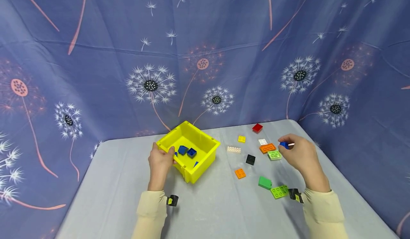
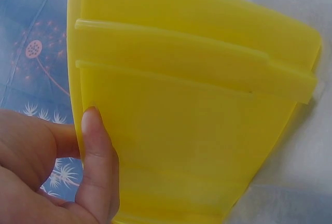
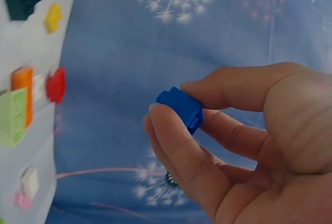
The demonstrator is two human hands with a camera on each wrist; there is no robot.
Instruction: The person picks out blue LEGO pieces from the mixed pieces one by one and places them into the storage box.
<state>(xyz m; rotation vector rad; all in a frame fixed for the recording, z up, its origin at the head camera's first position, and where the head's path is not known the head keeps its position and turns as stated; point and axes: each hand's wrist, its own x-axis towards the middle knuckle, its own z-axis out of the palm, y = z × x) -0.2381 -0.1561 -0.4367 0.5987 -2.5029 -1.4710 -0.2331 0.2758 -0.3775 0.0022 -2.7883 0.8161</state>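
Note:
My left hand (image 1: 160,164) grips the near left rim of a yellow bin (image 1: 205,165), which looks tilted above the table. In the left wrist view, the bin's outer wall (image 2: 181,136) fills most of the picture, with fingers (image 2: 96,156) against it. Several blue bricks (image 1: 192,153) lie inside. Over the right side of the table, my right hand (image 1: 300,154) pinches a blue toy brick (image 3: 182,109) between thumb and fingertips. Closest below that hand are a light green brick (image 1: 274,155) and an orange brick (image 1: 267,148).
Loose bricks lie on the pale table (image 1: 112,196): red (image 1: 257,128), yellow (image 1: 241,139), white (image 1: 262,142), cream (image 1: 234,149), black (image 1: 250,159), orange (image 1: 240,173), green (image 1: 264,182) and lime (image 1: 279,191). A blue dandelion-print curtain (image 1: 105,72) hangs around the table.

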